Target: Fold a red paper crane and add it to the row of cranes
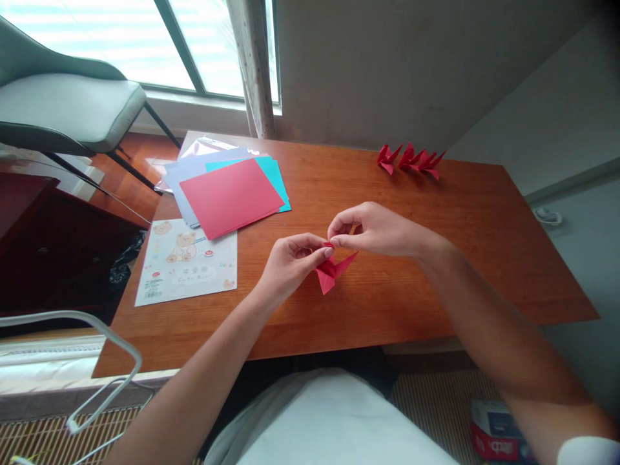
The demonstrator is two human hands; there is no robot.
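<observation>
A folded red paper crane (328, 276) is held just above the wooden table (387, 297), its pointed end sticking out to the right. My left hand (296, 258) pinches its upper part between thumb and fingers. Closed at the fingertips, my right hand (375, 227) meets the small red tip at the crane's top, right against the left thumb. The fingers cover part of the folds there. Several finished red paper cranes (409, 158) stand in a row near the table's back edge.
Left on the table are red paper sheets (232, 197), turquoise sheets (281, 187), pale lilac sheets (177, 174) and a bear-printed paper pack (186, 265). A grey chair (72, 106) is beyond the left edge. A white curved frame (116, 342) juts in at lower left.
</observation>
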